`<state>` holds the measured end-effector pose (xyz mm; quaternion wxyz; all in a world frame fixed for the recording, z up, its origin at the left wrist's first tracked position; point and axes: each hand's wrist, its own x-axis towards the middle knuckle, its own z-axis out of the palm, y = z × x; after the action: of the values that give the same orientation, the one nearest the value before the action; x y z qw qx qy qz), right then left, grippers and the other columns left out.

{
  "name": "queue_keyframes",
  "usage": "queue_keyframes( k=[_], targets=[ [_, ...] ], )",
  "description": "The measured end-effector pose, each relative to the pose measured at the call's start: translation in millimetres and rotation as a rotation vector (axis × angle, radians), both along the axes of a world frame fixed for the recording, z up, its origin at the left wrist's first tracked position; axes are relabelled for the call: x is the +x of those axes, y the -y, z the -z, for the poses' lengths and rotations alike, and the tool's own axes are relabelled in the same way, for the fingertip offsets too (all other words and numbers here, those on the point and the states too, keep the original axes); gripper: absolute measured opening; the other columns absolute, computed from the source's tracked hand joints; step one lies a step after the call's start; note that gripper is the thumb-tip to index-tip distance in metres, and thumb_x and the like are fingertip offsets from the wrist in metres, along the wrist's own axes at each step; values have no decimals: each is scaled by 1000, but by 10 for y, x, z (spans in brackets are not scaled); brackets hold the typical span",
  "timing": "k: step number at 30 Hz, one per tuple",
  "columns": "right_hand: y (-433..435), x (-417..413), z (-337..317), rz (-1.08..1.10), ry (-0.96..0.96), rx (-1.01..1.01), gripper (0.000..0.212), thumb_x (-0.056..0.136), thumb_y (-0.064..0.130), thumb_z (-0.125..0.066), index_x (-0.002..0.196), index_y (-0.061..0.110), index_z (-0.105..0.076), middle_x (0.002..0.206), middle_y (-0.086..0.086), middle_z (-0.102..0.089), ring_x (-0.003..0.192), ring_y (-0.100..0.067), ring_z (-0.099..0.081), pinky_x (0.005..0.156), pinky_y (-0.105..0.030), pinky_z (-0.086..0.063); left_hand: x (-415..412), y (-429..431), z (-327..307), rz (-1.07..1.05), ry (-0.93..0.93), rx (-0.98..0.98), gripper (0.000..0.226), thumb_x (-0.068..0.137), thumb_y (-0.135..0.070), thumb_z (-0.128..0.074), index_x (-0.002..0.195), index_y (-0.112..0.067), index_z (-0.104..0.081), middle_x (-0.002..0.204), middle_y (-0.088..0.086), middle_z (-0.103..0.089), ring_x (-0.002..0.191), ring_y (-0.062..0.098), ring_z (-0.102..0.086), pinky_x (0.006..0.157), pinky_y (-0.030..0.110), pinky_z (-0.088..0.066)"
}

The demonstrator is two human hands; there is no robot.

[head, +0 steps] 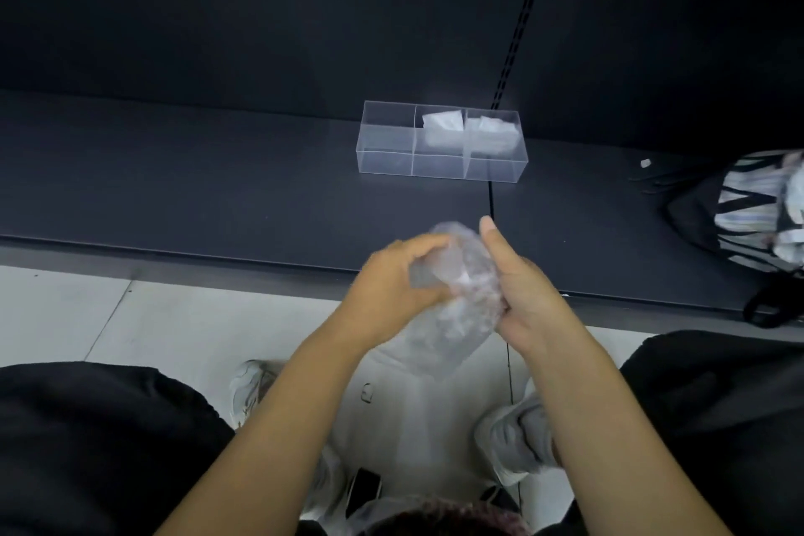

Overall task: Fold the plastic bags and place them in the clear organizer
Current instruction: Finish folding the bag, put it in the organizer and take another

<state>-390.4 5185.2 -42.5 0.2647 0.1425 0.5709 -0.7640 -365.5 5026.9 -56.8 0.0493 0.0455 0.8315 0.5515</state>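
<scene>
Plastic bag (452,287) is held above the dark shelf edge (217,205), gripped by left hand (391,287) and right hand (526,296), fingers curled round it for folding. Clear organizer (387,139) sits beyond, its left compartment unfilled.

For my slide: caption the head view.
Left hand and right hand grip a plastic bag before a clear organizer holding two bags.

The clear organizer (385,163) is hard, glossy, see-through plastic. Under it the shelf (217,178) is dark, smooth and matt. In front of it the plastic bag (452,287) is thin, crinkled, cloudy film, like the folded bags (441,128) inside it. Nearer still, the floor tiles (174,318) are pale and smooth.
</scene>
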Motion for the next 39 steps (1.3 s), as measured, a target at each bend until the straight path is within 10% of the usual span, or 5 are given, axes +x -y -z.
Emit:
queue_keyframes(
  k=[5, 15, 25, 33, 39],
  targets=[
    [-371, -50, -53, -284, -180, 127, 41, 71, 26, -72, 106, 7, -65, 61, 4, -50, 41, -5, -27, 40, -16, -24, 9, 231, -50, -275, 63, 286, 17, 87, -27, -68, 71, -23, -71, 67, -13, -62, 63, 1, -55, 62, 15, -45],
    [-289, -71, 5, -140, -203, 102, 70, 79, 71, -54, 119, 15, -64, 115, -11, -69, 103, -24, -66, 90, -45, -50, -1, 222, -58, -414, 188, 650, 35, 77, -40, -73, 100, -14, -71, 106, 14, -72, 102, 31, -67, 96, 47, -50],
    [-305, -132, 107, 409, -273, 201, 14, 95, 11, -56, 85, 13, -66, 52, 4, -53, 43, -8, -45, 61, -25, -57, -86, 523, 122, -742, 230, 540, 16, 91, -24, -62, 100, -12, -69, 88, 3, -72, 83, 20, -67, 71, 27, -54],
    [29, 53, 425, -37, 19, 121, 70, 64, 57, -77, 117, 13, -64, 120, -6, -66, 117, -21, -58, 110, -40, -36, -80, 409, 191, -674, 214, 469, 16, 93, -26, -60, 96, -11, -65, 82, 1, -65, 71, 10, -61, 65, 19, -52],
    [-79, -28, 467, 192, -325, 404, 27, 91, 19, -63, 68, 9, -54, 52, 6, -48, 50, -9, -46, 54, -22, -43, -68, 630, 332, -864, 134, 51, 27, 88, -30, -67, 101, -8, -59, 89, 2, -62, 88, 24, -61, 74, 30, -47]
  ],
)
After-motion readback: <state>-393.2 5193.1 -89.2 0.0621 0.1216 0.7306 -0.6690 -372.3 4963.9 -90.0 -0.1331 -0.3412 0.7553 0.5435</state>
